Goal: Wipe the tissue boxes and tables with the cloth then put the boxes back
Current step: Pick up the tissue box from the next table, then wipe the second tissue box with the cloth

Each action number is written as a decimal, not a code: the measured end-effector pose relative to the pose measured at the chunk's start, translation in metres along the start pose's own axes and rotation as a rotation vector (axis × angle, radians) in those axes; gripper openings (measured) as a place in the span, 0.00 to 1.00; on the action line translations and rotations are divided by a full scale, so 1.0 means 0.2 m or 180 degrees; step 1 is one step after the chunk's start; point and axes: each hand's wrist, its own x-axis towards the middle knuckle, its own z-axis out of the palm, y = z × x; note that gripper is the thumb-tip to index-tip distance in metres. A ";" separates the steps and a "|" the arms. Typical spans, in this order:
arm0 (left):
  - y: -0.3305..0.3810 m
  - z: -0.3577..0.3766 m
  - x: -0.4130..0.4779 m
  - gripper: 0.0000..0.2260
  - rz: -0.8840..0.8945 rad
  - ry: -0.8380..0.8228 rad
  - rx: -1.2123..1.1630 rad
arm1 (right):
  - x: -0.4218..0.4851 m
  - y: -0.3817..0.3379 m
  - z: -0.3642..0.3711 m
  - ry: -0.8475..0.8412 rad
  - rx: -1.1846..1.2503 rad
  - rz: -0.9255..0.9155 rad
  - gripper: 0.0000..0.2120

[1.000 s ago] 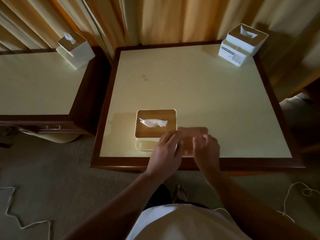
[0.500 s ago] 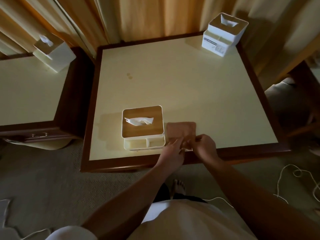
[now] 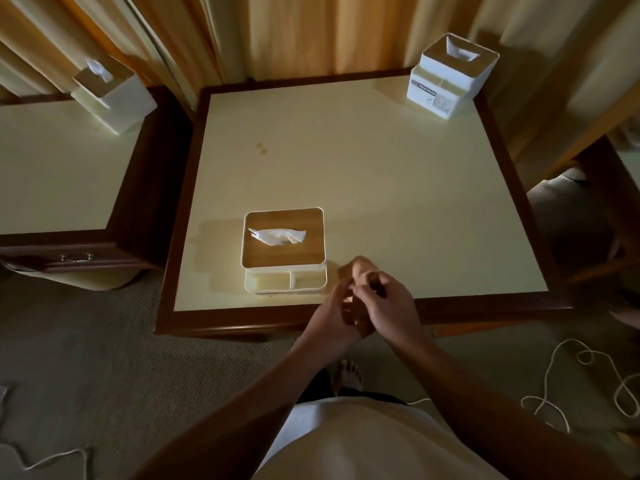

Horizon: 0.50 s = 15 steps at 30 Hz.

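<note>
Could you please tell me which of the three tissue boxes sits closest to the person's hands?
The near tissue box, at the centre table's front edge beside the left hand; the far-right box and left-table box stand far back.

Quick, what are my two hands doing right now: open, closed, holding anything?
Left hand: closed, gripping the bunched cloth.
Right hand: closed, gripping the same cloth.

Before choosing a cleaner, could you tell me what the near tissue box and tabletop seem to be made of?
Near tissue box: probably matte white plastic, moulded rounded corners; lid wood-look brown. Tabletop: smooth cream panel, slight sheen, probably laminate; dark wood-look frame.
</note>
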 end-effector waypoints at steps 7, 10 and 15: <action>-0.09 -0.08 -0.22 0.16 -0.0179 0.0548 -0.0973 | -0.13 -0.06 0.10 -0.0737 0.0008 -0.0686 0.08; -0.10 -0.16 -0.32 0.10 -0.0567 0.0908 -0.1674 | -0.14 -0.12 0.18 -0.0810 -0.0120 -0.1035 0.08; -0.19 -0.32 -0.45 0.19 -0.0766 0.1794 -0.2205 | -0.10 -0.20 0.36 -0.0444 -0.0738 -0.2175 0.08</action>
